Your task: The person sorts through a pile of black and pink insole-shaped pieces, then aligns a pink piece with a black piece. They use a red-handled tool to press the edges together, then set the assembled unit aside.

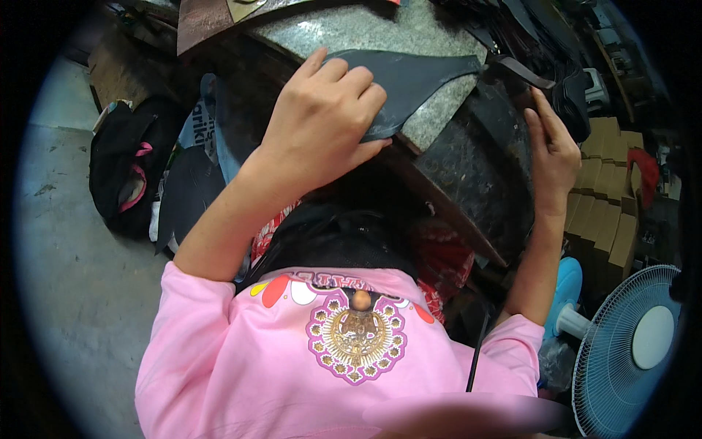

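Here's your left hand (322, 110), knuckles up, fingers curled over the left end of the black sheet (417, 82), thumb down by its lower edge; whether that grip truly pinches, I can't tell. The sheet lies across the speckled slab (437, 117), its narrow tip pointing right. Over there, your right hand (553, 150) is up at the lower end of a dark strip (521, 71), forefinger and thumb a little apart at the tips, and again I can't tell if the grip closes on it. Dark bench (475, 175) shows between your hands, black pieces (537, 36) pile up beyond, and a fan (636, 344) stands lower right.
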The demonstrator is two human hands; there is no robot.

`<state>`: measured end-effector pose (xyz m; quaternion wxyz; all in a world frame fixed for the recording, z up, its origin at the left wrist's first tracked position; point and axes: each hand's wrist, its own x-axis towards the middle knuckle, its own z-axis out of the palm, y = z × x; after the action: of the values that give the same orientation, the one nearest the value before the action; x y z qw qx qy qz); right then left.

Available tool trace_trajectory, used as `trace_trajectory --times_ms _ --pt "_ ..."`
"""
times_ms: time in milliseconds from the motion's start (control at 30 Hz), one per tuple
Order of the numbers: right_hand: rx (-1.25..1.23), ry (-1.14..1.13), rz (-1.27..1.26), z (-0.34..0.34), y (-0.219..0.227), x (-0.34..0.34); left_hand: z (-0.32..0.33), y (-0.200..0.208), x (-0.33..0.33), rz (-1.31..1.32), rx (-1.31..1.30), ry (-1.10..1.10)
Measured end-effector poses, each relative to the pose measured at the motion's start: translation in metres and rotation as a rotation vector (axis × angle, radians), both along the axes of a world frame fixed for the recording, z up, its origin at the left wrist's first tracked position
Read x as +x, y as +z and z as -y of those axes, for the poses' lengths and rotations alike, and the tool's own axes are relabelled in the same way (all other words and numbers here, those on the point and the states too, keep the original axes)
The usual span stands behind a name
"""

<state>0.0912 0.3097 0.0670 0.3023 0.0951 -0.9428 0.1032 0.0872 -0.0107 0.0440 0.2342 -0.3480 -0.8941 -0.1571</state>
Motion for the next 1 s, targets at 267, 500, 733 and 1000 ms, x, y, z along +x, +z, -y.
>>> trace_trajectory --times_ms 267,500,733,1000 --pt "-0.419 0.106 0.348 0.007 -0.019 0.002 -0.004 0.0 0.001 -0.028 -0.005 0.016" --pt "-0.401 0.035 0.089 0.013 0.009 -0.008 -0.003 0.0 0.005 0.047 -0.018 0.025" --pt "0.024 0.031 0.032 0.042 -0.012 -0.026 -0.002 0.003 0.003 0.045 -0.002 0.01" --pt "-0.529 0.078 0.076 0.017 0.017 -0.015 -0.002 -0.001 0.004 0.062 0.001 0.014"
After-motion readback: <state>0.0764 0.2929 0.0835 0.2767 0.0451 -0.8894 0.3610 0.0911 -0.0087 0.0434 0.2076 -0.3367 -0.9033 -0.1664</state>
